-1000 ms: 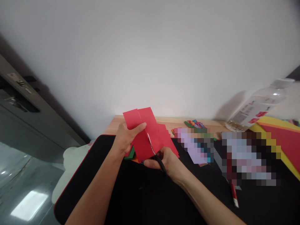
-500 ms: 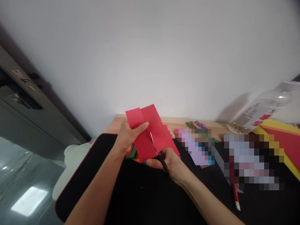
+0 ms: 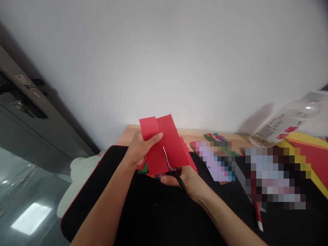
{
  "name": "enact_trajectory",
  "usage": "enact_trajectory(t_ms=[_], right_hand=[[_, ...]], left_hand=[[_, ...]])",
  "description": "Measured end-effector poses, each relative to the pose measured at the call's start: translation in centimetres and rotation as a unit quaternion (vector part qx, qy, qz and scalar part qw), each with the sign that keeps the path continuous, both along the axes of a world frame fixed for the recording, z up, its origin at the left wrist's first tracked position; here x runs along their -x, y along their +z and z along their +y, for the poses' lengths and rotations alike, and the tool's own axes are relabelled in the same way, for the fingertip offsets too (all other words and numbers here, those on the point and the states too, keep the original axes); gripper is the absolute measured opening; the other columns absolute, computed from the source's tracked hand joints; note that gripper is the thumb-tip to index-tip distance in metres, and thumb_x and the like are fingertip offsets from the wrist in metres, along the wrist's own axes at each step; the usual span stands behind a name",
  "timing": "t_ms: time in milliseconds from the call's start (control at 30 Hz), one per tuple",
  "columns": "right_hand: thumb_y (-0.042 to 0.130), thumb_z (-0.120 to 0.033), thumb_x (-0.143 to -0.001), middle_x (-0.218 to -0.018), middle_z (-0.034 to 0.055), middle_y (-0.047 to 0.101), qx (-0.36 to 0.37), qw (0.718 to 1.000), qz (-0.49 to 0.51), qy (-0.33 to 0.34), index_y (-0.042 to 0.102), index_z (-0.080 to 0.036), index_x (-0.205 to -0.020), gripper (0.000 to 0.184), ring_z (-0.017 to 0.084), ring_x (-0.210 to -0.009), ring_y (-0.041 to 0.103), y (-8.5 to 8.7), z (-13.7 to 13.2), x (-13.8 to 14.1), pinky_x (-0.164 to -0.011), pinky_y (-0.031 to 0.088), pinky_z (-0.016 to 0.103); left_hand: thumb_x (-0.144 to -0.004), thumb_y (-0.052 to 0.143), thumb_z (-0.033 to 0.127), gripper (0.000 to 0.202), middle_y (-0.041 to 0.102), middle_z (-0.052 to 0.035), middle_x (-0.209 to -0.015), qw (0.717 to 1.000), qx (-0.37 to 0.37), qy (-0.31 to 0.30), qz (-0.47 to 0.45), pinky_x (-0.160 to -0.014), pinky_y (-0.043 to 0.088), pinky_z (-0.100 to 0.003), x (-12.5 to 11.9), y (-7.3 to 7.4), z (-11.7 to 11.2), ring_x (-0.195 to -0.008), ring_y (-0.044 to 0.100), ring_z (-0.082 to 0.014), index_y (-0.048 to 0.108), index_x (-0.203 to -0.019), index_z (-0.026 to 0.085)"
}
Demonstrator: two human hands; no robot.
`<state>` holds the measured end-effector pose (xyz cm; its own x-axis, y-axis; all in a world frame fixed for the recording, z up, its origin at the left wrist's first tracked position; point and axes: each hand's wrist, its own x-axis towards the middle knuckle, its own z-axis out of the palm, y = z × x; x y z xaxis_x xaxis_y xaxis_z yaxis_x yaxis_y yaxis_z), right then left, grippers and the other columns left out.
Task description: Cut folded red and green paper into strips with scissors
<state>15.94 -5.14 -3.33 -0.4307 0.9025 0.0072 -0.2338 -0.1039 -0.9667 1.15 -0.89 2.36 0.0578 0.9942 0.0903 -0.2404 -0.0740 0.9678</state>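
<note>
Pinched between the thumb and fingers of my left hand (image 3: 139,147) is a sheet of red paper (image 3: 175,147), held up over the black mat. A cut runs up from its near edge, with a narrower strip on the left and a wider part on the right. My right hand (image 3: 186,179) grips black-handled scissors (image 3: 176,177), thumb and fingers around the handles. Their blades lie in the cut, pointing up and away, slightly apart. Beneath the held sheet, more red paper and green pieces (image 3: 144,168) show partly; the rest is hidden.
Lilac paper (image 3: 214,169) and a ruler lie to the right. Beyond them are a red pencil (image 3: 258,218), yellow and red sheets (image 3: 311,150) and a clear bottle (image 3: 287,119) by the wall. A white cushion-like thing (image 3: 77,181) borders the black mat (image 3: 143,218) on the left.
The scissor blades have opened a little in the cut. The red sheet has tilted slightly, and its right part sits flatter. Both hands keep their holds.
</note>
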Motion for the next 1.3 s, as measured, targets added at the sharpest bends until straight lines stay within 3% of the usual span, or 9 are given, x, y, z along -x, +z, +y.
enact_trajectory(t_ms=[100,267,767,933,1167,1300], right_hand=[[0.079,-0.035,-0.062,-0.095,0.0058,0.068,-0.011,1.0,0.008,-0.002,0.065,-0.018,-0.096,0.04,0.021,-0.09,0.062,0.1,-0.1,0.3,-0.079,0.048,0.03],[0.079,-0.045,-0.057,-0.077,0.0075,0.071,0.007,1.0,0.002,-0.001,0.067,-0.017,-0.092,0.047,0.024,-0.078,0.066,-0.2,0.0,0.5,-0.068,0.052,0.033],[0.079,-0.038,-0.057,-0.074,0.0025,0.068,0.002,0.999,-0.023,-0.024,0.068,-0.017,-0.096,0.045,0.015,-0.062,0.059,0.2,-0.2,0.9,-0.053,0.043,0.025],[0.081,-0.033,-0.056,-0.07,0.0015,0.067,-0.001,0.998,-0.043,-0.038,0.07,-0.016,-0.088,0.038,0.013,-0.053,0.055,0.2,-0.1,0.8,-0.05,0.041,0.024],[0.08,-0.037,-0.058,-0.086,0.0072,0.071,-0.007,0.999,-0.032,-0.022,0.068,-0.018,-0.097,0.045,0.023,-0.076,0.065,0.7,-0.1,0.8,-0.067,0.05,0.032],[0.08,-0.037,-0.058,-0.088,0.0069,0.071,-0.027,0.998,-0.034,-0.035,0.066,-0.019,-0.101,0.049,0.023,-0.077,0.065,0.6,0.0,0.8,-0.071,0.05,0.033]], left_hand=[[-0.064,0.075,0.025,0.02,0.07,-0.0063,-0.081,1.0,-0.002,0.012,0.001,-0.066,0.054,-0.032,-0.3,0.2,-0.1,-0.072,0.065,-0.0197,0.066,-0.079,0.016],[-0.063,0.076,0.027,0.02,0.07,-0.0064,-0.077,0.999,-0.008,0.039,0.024,-0.064,0.053,-0.032,-0.3,-0.2,0.0,-0.069,0.065,-0.0199,0.066,-0.076,0.015],[-0.064,0.074,0.03,0.019,0.07,-0.005,-0.075,0.994,-0.049,0.064,0.08,-0.061,0.052,-0.03,-0.3,-0.5,-0.1,-0.068,0.064,-0.0203,0.067,-0.074,0.016],[-0.064,0.074,0.032,0.02,0.07,-0.0052,-0.075,0.991,-0.046,0.074,0.1,-0.061,0.052,-0.03,-0.3,-0.6,0.0,-0.069,0.065,-0.0206,0.066,-0.074,0.016],[-0.066,0.072,0.033,0.019,0.07,-0.0057,-0.076,0.989,-0.064,0.068,0.113,-0.062,0.052,-0.031,-0.3,-0.6,0.0,-0.069,0.065,-0.0208,0.067,-0.075,0.017],[-0.066,0.072,0.033,0.021,0.07,-0.0071,-0.078,0.988,-0.061,0.069,0.128,-0.064,0.053,-0.032,-0.2,-0.5,0.0,-0.072,0.065,-0.022,0.067,-0.077,0.016]])
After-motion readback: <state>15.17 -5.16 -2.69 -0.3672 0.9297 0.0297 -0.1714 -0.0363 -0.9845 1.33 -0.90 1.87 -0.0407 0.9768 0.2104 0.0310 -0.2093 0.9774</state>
